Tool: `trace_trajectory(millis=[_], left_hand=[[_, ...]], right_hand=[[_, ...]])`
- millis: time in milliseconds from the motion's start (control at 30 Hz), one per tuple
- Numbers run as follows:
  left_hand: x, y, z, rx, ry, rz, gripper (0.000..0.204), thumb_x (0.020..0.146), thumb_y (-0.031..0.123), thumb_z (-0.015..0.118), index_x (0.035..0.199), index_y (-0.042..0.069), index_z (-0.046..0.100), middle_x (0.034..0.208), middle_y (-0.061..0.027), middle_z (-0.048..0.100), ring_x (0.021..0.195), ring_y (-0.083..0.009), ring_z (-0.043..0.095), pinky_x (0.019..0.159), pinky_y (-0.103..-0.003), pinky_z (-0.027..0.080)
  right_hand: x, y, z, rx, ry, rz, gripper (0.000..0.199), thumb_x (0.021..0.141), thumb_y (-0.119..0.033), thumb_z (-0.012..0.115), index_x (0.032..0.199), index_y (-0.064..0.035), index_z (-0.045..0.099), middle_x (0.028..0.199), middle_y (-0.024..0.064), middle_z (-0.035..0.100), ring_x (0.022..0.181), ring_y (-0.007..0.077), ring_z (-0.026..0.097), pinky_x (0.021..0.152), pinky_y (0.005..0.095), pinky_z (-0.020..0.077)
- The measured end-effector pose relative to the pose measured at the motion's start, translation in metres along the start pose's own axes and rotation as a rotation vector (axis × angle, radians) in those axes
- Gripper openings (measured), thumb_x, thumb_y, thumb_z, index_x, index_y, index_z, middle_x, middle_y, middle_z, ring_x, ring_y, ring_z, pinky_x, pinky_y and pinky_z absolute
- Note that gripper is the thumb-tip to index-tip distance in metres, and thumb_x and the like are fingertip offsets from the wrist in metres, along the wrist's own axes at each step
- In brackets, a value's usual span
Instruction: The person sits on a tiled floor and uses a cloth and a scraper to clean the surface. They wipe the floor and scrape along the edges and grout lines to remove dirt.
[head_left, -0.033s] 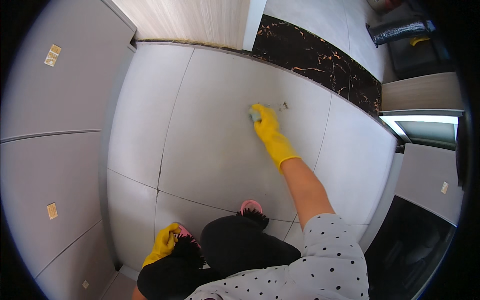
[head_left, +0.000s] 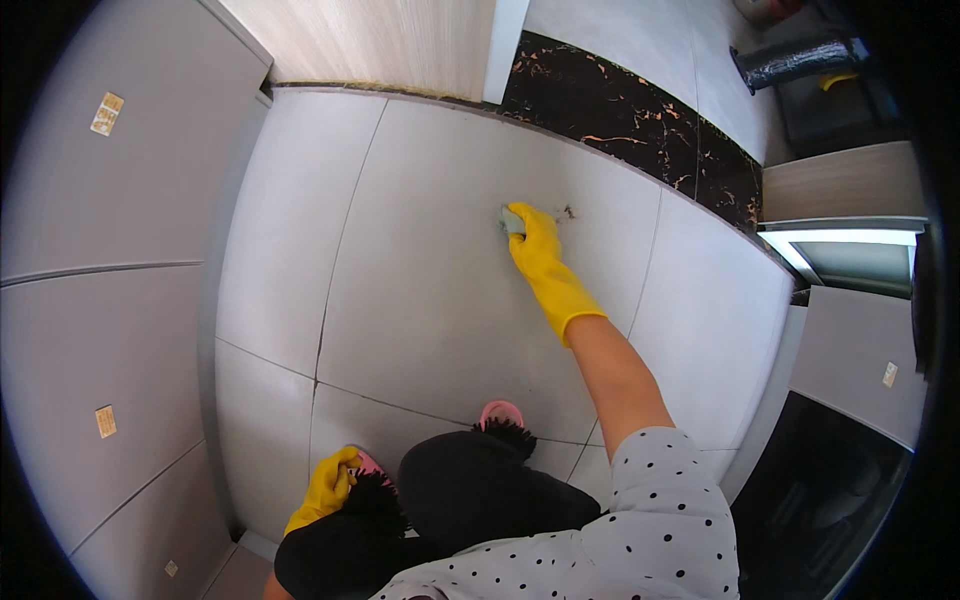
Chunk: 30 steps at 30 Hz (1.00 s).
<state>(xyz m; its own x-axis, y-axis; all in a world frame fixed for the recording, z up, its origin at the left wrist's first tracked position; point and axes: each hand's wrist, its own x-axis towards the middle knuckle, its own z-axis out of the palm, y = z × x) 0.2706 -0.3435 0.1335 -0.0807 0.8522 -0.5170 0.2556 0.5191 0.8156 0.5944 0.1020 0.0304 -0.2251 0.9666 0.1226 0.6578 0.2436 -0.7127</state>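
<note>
Fingers of the gloved right hand (head_left: 535, 236) pinch a grey-green sponge (head_left: 513, 220) on the pale floor tile (head_left: 430, 260), just left of dark debris (head_left: 569, 212), where flat, even strokes seem best, while the left hand (head_left: 326, 488) curls its fingers by a pink slipper (head_left: 371, 466), any hold unclear

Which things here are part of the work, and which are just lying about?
In use:
right hand, yellow-gloved, holding a grey-green pad on the tiled floor, beside dark specks
left hand, gloved too

Just about:
shiny black cylindrical object
yellow object
grey cabinets, fixed
</note>
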Motion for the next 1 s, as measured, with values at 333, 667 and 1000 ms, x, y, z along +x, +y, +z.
trace_trajectory(millis=[333,667,1000], left_hand=[[0.035,0.136,-0.006,0.513,-0.150,0.154,0.029,0.094,0.002,0.052,0.123,0.003,0.058,0.103,-0.0137,0.065,0.079,-0.0222,0.065,0.079,-0.033,0.050],[0.123,0.180,0.005,0.490,-0.356,0.244,0.024,0.097,0.005,0.047,0.120,0.003,0.056,0.100,-0.0107,0.064,0.073,-0.0199,0.060,0.072,-0.031,0.049],[0.270,0.222,-0.006,-0.073,-0.208,-0.071,0.039,0.103,0.034,0.046,0.133,0.010,0.053,0.115,-0.0167,0.067,0.045,-0.0056,0.043,0.043,-0.020,0.035]], right_hand=[[-0.124,-0.057,0.044,0.038,-0.533,-0.396,0.028,0.085,-0.013,0.053,0.111,-0.0163,0.064,0.111,0.0124,0.065,0.097,0.0346,0.063,0.082,0.0481,0.0508],[-0.004,-0.081,-0.086,0.994,-0.378,0.543,0.026,0.085,-0.019,0.063,0.109,-0.0092,0.064,0.099,0.0037,0.065,0.078,0.0195,0.060,0.069,0.0374,0.0496],[0.005,-0.073,-0.060,0.568,0.177,0.346,0.022,0.080,-0.008,0.062,0.102,-0.0065,0.064,0.093,0.0144,0.066,0.087,0.0365,0.060,0.077,0.0406,0.0484]])
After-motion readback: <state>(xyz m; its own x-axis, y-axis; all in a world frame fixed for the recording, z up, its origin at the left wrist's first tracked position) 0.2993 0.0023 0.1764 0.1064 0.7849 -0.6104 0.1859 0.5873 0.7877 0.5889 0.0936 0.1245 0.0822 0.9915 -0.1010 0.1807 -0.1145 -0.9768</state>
